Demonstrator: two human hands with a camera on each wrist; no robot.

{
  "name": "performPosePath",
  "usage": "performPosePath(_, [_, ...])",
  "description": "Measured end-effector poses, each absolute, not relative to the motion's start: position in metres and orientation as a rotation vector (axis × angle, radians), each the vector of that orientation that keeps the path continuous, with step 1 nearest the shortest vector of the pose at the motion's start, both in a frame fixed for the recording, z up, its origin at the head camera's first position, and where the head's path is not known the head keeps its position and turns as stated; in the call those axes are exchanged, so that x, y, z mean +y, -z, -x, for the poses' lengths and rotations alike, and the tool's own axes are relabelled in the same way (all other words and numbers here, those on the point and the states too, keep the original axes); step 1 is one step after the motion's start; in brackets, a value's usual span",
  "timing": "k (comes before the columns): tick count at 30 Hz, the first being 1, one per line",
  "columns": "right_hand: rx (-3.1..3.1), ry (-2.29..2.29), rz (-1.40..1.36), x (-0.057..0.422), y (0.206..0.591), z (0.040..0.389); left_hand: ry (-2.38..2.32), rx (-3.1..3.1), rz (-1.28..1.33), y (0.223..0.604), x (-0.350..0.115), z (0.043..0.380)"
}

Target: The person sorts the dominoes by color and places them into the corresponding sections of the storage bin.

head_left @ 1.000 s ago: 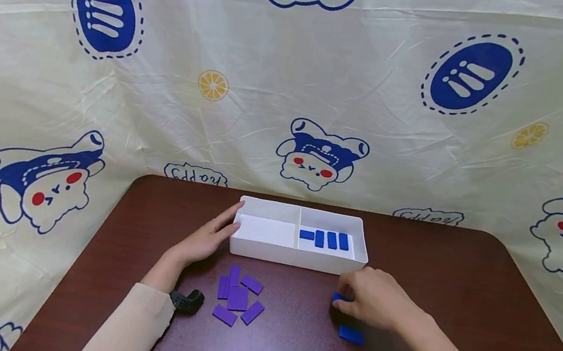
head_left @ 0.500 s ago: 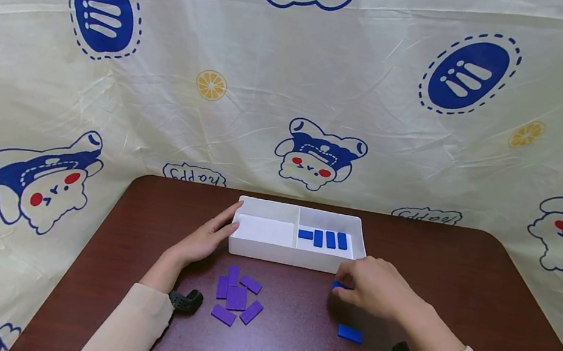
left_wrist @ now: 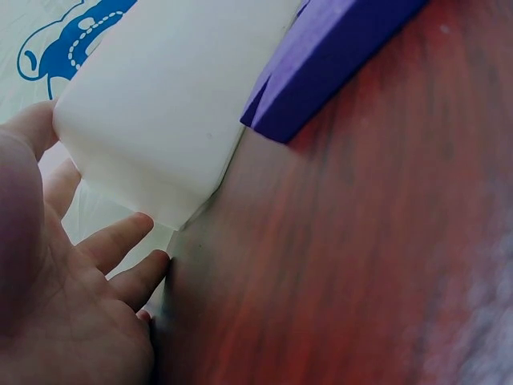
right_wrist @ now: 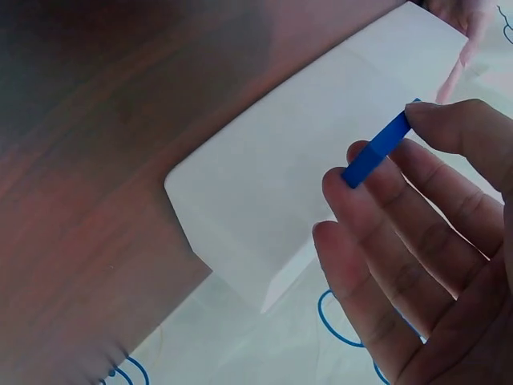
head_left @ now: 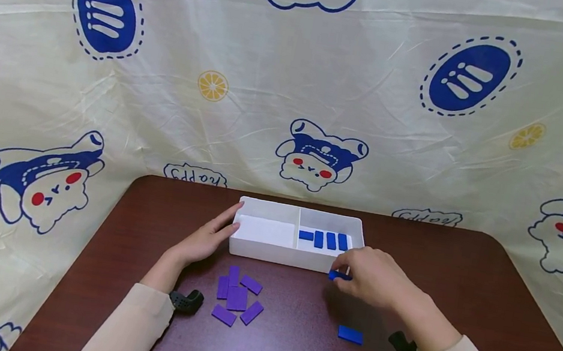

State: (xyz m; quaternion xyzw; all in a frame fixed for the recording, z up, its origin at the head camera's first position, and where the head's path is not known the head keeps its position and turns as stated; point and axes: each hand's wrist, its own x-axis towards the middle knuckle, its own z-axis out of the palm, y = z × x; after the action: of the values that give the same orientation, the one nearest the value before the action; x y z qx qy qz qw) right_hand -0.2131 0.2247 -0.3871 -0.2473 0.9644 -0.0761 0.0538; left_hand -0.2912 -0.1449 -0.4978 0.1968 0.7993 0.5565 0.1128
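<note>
Right wrist view: likely light, stiff blue tile [right_wrist: 375, 152] is aptly edge-pinched by right hand [head_left: 372, 277]; box [head_left: 264, 252] is touched by spread left hand [head_left: 201, 243].

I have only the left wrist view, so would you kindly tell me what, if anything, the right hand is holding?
Observer: The right hand pinches a blue tile.
Operator: Thank you; what shows inside the box, please?
Observer: Four other blue tiles, all in the compartment on the right as the head camera sees it.
Operator: And does any blue tile lie on the table?
Observer: Yes, one loose tile, on the person's side of the box.
</note>
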Motion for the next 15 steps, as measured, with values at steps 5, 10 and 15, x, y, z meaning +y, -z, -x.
performPosePath(5, [2.945,0.233,0.752,0.223,0.381,0.218,-1.637,2.346,-0.577,0.496,-0.145,0.290])
performPosePath(10, [2.943,0.242,0.776,0.223,0.376,0.225,-1.641,2.338,-0.580,0.495,-0.144,0.289])
performPosePath(15, [2.945,0.255,0.806,0.221,0.373,0.230,-1.641,2.330,-0.578,0.495,-0.144,0.289])
